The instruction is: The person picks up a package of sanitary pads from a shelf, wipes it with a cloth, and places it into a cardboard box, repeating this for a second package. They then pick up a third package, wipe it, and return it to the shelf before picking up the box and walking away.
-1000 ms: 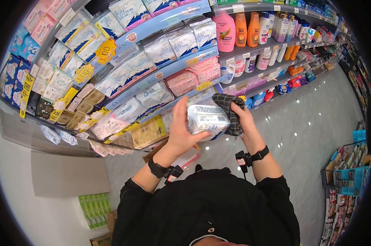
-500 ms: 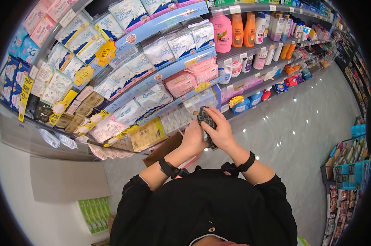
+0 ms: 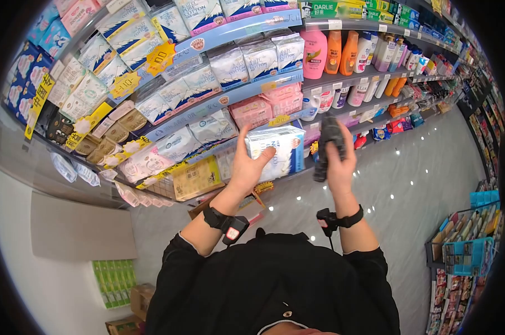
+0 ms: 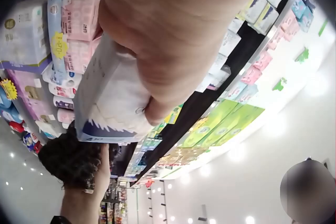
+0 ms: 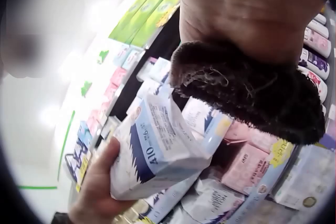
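My left hand [image 3: 250, 167] grips a white and blue cotton pack [image 3: 286, 151] by its left side, thumb across the front. In the right wrist view the pack [image 5: 157, 153] shows its printed face and the number 410, held by the left hand [image 5: 97, 192]. My right hand [image 3: 342, 162] holds a dark cloth [image 3: 329, 146] a short way right of the pack, not touching it. Seen from the right wrist, the fuzzy dark cloth [image 5: 247, 92] lies under the hand. From the left wrist, the cloth [image 4: 71, 158] is beyond the pack [image 4: 113, 98].
Shelves of cotton packs [image 3: 227, 67] and pink packs [image 3: 251, 111] rise in front. Bottles [image 3: 314, 53] stand to the right. A cardboard box [image 3: 142, 300] and green packs [image 3: 114, 282] are at lower left, and a blue basket [image 3: 470, 257] at lower right.
My hands, together around the cloth half a second ago, have moved apart. The pack shows again in my left hand, turned to another face, and the cloth has moved right with my right hand.
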`<state>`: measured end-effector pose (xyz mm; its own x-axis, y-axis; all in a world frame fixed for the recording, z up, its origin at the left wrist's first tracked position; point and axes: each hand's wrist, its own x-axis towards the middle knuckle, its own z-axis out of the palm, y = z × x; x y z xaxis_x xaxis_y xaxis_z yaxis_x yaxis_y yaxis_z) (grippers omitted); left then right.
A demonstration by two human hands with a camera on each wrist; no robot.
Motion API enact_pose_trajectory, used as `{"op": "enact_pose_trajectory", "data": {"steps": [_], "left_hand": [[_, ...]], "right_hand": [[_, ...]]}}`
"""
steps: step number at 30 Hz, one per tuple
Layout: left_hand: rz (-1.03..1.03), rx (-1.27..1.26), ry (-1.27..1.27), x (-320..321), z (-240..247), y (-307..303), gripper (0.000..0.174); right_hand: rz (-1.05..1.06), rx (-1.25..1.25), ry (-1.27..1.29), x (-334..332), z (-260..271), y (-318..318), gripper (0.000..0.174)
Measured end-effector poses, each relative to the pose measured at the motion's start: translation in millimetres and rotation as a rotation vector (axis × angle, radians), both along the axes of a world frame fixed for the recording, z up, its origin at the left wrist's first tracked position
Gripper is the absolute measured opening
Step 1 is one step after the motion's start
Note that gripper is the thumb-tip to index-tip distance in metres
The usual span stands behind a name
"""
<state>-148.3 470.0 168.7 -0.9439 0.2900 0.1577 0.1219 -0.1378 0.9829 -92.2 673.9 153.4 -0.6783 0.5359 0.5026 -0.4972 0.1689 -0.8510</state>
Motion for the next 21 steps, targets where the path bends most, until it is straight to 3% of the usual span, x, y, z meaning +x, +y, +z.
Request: {"op": "enact_pose_trajectory", "data": {"steps": [3, 4, 7, 13, 15, 16, 17, 18, 19, 21], "left_hand": [[0.065, -0.037, -0.060, 4.2, -14.4, 18.8, 0.055], [0.123, -0.019, -0.009, 2.1, -18.3, 21.3, 0.043], [0.218, 0.101, -0.171, -1.2, -14.2, 15.5, 0.039], [0.293, 0.318, -0.206, 1.0, -0.9, -14.6, 0.045], [0.321, 0.407, -0.209, 3.5, 1.5, -31.9, 0.049], [0.212, 0.467, -0.246, 3.4, -3.4, -43.1, 0.050], [0.226, 0.476, -0.242, 9.0, -9.8, -51.0, 0.050], [0.122, 0.534, -0.392, 20.3, -8.3, -54.2, 0.048], [0.012, 0.590, -0.544, 31.8, -10.9, -54.4, 0.047], [-0.222, 0.680, -0.613, 51.1, -31.0, -49.9, 0.053]], "right_hand": [[-0.217, 0.745, -0.129, 2.3, 24.9, -39.5, 0.062], [-0.220, 0.788, -0.088, 3.9, 20.1, -45.1, 0.064], [-0.143, 0.969, 0.038, 19.3, 4.9, -62.6, 0.064], [0.280, 0.943, 0.074, 36.4, -37.6, -58.5, 0.061], [0.293, 0.700, -0.231, 35.4, -57.4, -44.3, 0.055], [0.318, 0.523, -0.313, 32.2, -59.3, -37.9, 0.053], [0.340, 0.346, -0.398, 29.4, -61.3, -31.8, 0.051], [0.332, 0.275, -0.423, 24.2, -68.4, -25.5, 0.055], [0.340, 0.280, -0.429, 22.0, -61.8, -25.9, 0.055], [0.221, 0.431, -0.247, 17.0, -47.3, -31.1, 0.059]]}}
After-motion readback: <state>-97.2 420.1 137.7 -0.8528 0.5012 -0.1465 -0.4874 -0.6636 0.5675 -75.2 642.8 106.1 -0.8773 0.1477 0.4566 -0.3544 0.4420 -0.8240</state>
